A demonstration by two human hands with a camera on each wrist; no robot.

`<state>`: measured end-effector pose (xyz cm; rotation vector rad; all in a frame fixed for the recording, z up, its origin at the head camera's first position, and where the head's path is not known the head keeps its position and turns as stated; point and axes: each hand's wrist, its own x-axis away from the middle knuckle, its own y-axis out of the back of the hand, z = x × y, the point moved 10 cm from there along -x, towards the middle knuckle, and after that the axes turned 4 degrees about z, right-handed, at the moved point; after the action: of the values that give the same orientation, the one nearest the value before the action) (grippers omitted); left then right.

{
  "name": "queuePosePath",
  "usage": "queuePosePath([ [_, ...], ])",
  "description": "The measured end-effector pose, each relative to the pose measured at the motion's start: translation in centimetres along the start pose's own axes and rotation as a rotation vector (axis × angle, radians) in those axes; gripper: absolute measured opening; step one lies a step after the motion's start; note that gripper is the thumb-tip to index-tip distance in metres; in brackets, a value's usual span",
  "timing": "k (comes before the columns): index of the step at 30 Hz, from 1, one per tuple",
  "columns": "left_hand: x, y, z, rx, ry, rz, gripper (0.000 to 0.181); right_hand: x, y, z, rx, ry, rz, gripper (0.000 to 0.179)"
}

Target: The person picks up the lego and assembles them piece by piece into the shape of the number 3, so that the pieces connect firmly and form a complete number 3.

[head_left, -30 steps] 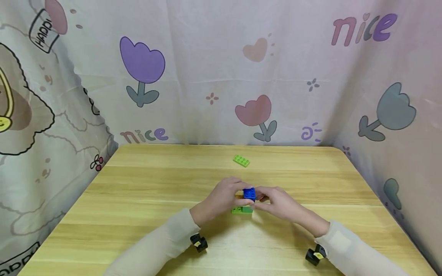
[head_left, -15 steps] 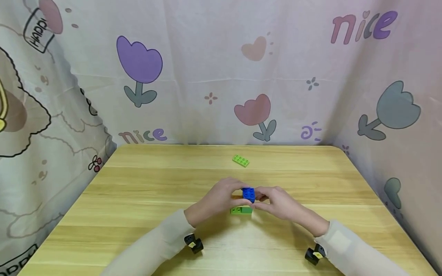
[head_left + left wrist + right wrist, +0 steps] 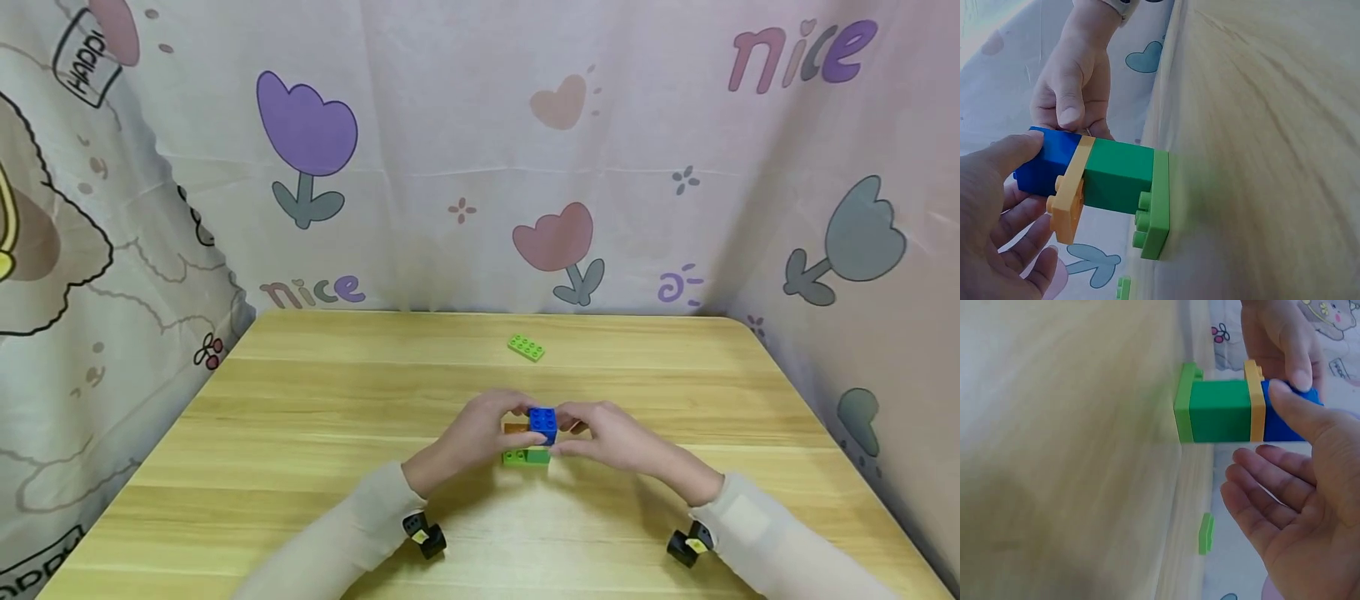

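I'm seeing the left hand (image 3: 477,429) pinching the blue block (image 3: 543,423), the right hand (image 3: 617,437) curving loosely at three o'clock. Crooked pushing could be tipping the tall tower (image 3: 1107,178).

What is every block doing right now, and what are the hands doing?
Blue block: on top of the stack, studs up
Orange piece: under the blue block, one end sticking out
Dark green block: standing between orange and light green
Lower light green piece: bottom of the stack
Far light green piece: lying alone, studs up
Left hand: pinching the blue block
Right hand: beside it, fingers loose
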<state>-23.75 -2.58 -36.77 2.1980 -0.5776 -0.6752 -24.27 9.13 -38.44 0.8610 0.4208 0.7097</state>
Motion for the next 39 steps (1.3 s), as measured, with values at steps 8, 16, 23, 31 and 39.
queuePosePath([
  [8, -0.2, 0.1, 0.0, -0.039, 0.008, 0.015, 0.036, -0.4, 1.5, -1.0, 0.025, -0.014, -0.002, 0.062],
  [16, -0.3, 0.3, -0.3, -0.187, -0.001, 0.012, 0.042, -1.3, 2.7, -2.2, 0.113, -0.048, -0.036, 0.05],
  [23, -0.5, 0.3, -0.9, -0.29, -0.072, 0.003, 0.039, -2.2, 3.4, -3.4, 0.175, -0.119, -0.077, 0.046],
  [31, -0.6, 0.2, -0.9, -0.298, -0.082, 0.011, 0.04, -3.8, 3.7, -4.2, 0.237, -0.154, -0.115, 0.046],
  [39, -0.6, 0.2, -1.0, -0.286, -0.093, 0.015, 0.04, -5.5, 3.6, -5.0, 0.244, -0.156, -0.139, 0.049],
])
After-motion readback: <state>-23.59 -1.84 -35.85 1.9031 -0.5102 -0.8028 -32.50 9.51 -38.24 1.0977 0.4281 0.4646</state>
